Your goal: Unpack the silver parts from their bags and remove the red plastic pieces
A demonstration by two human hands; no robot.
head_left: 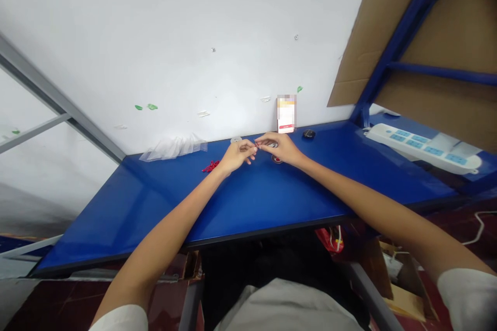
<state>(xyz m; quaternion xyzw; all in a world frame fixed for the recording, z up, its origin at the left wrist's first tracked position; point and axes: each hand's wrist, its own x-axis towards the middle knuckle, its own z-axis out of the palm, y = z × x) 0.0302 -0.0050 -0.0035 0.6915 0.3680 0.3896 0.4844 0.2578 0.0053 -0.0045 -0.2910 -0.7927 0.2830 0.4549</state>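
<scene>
View from wearer's head, facing forward and down, blue tabletop [248,201] near.

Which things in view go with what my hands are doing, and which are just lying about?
Probably in use:
tiny item, too small to identify, between left hand and right hand
red pieces beside the left hand
round item by the right hand

Seemingly lying about:
upright phone
black object
power strip
translucent plastic

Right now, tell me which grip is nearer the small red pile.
Left. The left grip is just right of the red pile; the right grip is farther right, past the left one.
</scene>
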